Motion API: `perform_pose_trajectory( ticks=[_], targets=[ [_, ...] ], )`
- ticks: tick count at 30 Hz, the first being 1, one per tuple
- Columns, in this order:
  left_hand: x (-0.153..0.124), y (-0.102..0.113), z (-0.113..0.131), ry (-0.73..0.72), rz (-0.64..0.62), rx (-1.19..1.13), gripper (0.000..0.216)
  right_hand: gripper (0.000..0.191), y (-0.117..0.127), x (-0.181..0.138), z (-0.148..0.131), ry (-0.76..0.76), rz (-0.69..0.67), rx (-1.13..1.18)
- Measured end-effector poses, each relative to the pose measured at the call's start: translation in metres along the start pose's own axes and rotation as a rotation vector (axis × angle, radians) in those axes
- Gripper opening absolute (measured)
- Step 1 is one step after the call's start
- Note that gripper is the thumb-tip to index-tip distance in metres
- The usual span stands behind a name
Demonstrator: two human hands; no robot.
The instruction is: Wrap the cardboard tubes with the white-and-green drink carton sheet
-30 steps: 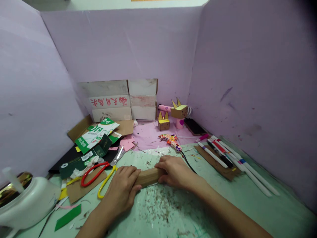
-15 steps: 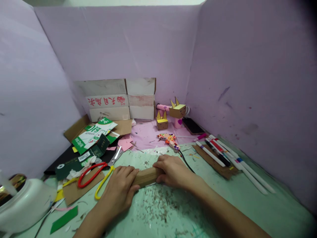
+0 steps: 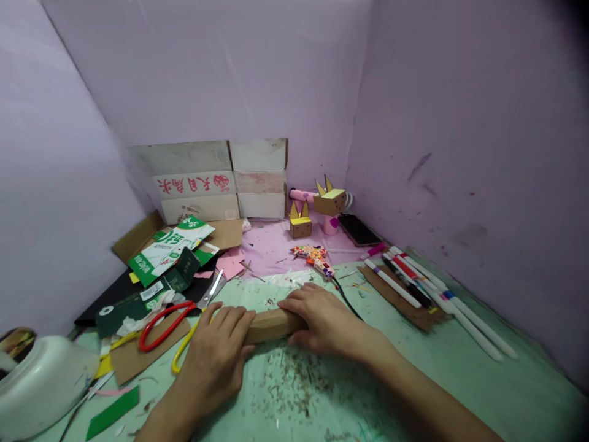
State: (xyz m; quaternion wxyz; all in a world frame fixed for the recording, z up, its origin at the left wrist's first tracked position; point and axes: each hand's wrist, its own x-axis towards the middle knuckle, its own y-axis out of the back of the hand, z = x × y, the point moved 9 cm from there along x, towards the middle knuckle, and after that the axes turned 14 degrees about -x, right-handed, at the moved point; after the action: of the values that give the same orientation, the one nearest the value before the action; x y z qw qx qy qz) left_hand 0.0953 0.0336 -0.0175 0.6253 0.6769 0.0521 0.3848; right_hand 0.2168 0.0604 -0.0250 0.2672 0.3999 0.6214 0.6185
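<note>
A brown cardboard roll (image 3: 271, 324) lies across the green mat (image 3: 460, 380) in front of me. My left hand (image 3: 215, 359) is wrapped over its left end, fingers curled on top. My right hand (image 3: 322, 319) covers its right end, fingers bent over it. Only the middle stretch of the roll shows between the hands. Brown crumbs are scattered on the mat just below the roll.
Red and yellow scissors (image 3: 170, 325) lie left of my hands among cardboard scraps and green cartons (image 3: 170, 248). A white container (image 3: 41, 380) sits at the lower left. Markers (image 3: 427, 288) line the right. A glue gun (image 3: 317, 258), a phone (image 3: 358, 231) and small box figures (image 3: 300, 224) stand behind. Purple walls enclose the desk.
The view has tipped slightly down and shifted. Both hands stay on the roll in nearly the same place.
</note>
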Motion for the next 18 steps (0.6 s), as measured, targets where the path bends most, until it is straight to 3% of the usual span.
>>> perform_pose_trajectory(
  ticks=[3,6,10,13,18],
  targets=[
    [-0.002,0.014,-0.006,0.008,0.095,0.051,0.036,0.06,0.031,-0.006,0.008,-0.045,0.251,0.162],
    [-0.007,0.024,-0.025,0.106,0.188,0.037,0.033,0.04,0.069,-0.025,0.036,-0.235,0.559,0.372],
    [-0.002,0.025,-0.056,0.282,0.192,0.006,0.033,0.024,0.093,-0.055,0.082,-0.521,0.695,0.471],
    [0.014,0.018,-0.077,0.444,0.104,-0.044,0.034,0.019,0.093,-0.076,0.117,-0.655,0.731,0.583],
    [0.041,0.005,-0.092,0.581,0.102,-0.077,0.032,0.041,0.056,-0.1,0.151,-0.787,0.791,0.856]
  ],
)
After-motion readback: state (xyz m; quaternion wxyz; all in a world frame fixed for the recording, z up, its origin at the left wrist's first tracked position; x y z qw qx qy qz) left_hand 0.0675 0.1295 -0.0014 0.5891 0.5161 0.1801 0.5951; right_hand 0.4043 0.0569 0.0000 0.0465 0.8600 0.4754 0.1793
